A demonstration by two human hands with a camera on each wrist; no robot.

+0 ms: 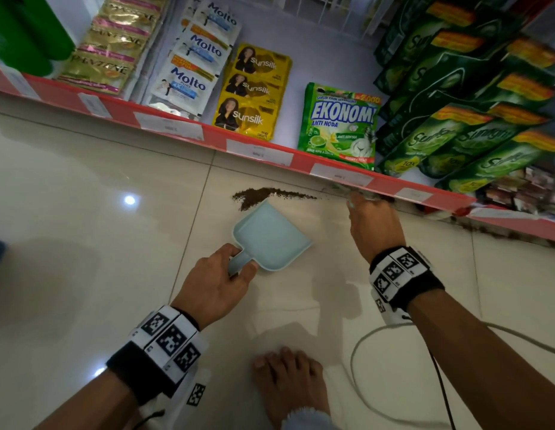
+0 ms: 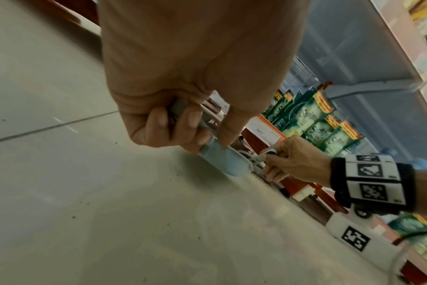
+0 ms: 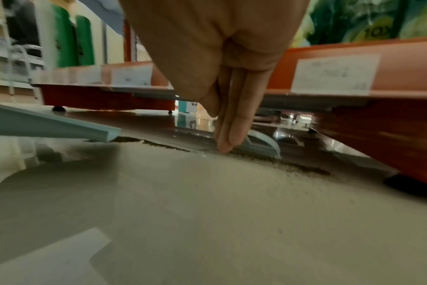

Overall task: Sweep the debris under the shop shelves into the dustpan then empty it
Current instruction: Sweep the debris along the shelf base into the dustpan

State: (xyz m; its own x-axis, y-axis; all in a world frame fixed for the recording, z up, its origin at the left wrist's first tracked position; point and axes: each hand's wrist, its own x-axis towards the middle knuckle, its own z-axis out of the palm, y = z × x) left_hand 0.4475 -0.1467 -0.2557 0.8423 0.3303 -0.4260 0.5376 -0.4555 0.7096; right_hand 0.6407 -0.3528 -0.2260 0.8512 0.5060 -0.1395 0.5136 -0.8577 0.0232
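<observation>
A light blue dustpan [image 1: 271, 235] lies tilted on the tiled floor, its mouth toward a trail of brown debris [image 1: 257, 195] along the shelf foot. My left hand [image 1: 221, 276] grips the dustpan's short handle [image 2: 183, 115]. My right hand [image 1: 373, 223] reaches to the gap under the shelf and holds a small light blue brush [image 2: 268, 153], mostly hidden by the fingers. In the right wrist view the brush [image 3: 263, 143] touches the debris [image 3: 302, 167] under the shelf, and the dustpan edge [image 3: 61, 126] sits to the left.
The bottom shelf's red edge [image 1: 208, 136] with price labels runs diagonally above the debris. Sachets and green pouches [image 1: 456, 135] fill the shelf. My bare foot [image 1: 293, 386] and a cable [image 1: 363, 383] lie on the floor near me.
</observation>
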